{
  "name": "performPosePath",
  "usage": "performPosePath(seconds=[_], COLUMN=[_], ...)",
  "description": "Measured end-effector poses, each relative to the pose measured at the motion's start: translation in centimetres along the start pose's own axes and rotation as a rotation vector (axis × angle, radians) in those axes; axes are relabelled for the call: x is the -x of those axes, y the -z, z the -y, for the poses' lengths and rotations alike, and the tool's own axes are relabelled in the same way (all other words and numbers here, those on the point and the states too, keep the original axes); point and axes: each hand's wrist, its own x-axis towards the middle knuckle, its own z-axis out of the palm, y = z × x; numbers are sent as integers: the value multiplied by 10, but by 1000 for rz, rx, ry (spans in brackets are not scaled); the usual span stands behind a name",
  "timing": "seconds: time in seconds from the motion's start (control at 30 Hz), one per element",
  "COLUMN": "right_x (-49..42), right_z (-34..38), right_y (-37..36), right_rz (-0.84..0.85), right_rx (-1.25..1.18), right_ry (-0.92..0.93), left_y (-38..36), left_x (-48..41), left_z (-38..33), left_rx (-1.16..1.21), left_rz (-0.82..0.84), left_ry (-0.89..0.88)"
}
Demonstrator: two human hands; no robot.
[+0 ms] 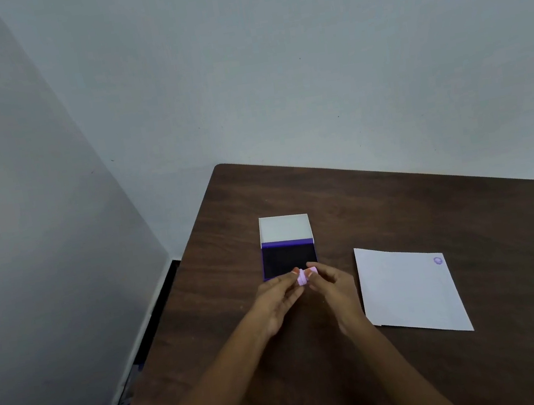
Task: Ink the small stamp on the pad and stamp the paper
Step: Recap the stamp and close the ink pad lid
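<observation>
Fingers [298,275] of both hands pinch one small stamp [304,277] between them.
Left hand [277,298] and right hand [334,287] grip it just above the near edge of one open ink pad [288,260]; one paper [408,290], bearing one purple mark [437,260], lies to the right on the counter [396,204].

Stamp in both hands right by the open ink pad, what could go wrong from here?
1. The small stamp is pinched only at the fingertips of the left hand and right hand; it could slip and roll across the table.
2. Both hands hover at the near edge of the open ink pad; a finger may pick up ink.
3. The paper lies loose, with one purple mark near its far right corner; it could shift and smear a new print.
</observation>
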Motion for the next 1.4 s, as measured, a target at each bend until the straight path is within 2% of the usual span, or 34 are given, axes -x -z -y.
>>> performPosePath(seconds=[0.17,0.4,0.47,0.57,0.73,0.87,0.97,1.07,1.23,1.3,1.4], right_x=[-2,-6,-6,-2,-2,-1,-2,-3,-29,-51,-82], right_z=[1,-5,-8,-14,-27,-35,-38,-38,-4,12,25], right_y=[4,6,5,1,-6,-9,-9,-6,-1,-2,-6], right_rz=[-2,-19,-34,-30,125,181,190,190,-86,-87,-45], right_rx=[99,59,117,277,660,795,803,747,384,300,299], right_ry=[18,-114,-61,100,305,375,398,344,281,207,149], left_y=[-1,2,5,12,26,35,40,41,33,26,13], left_x=[0,0,-1,-4,-11,-17,-21,-26,-39,-47,-60], left_z=[-4,4,6,5,-3,-8,-8,-9,-27,-36,-47], left_rx=[-140,-304,-391,-472,-541,-570,-564,-599,-715,-747,-773], left_rz=[-36,-25,-23,-106,-277,-334,-355,-391,-462,-439,-387], left_ry=[-55,-159,-168,-221,-370,-408,-408,-425,-514,-520,-508])
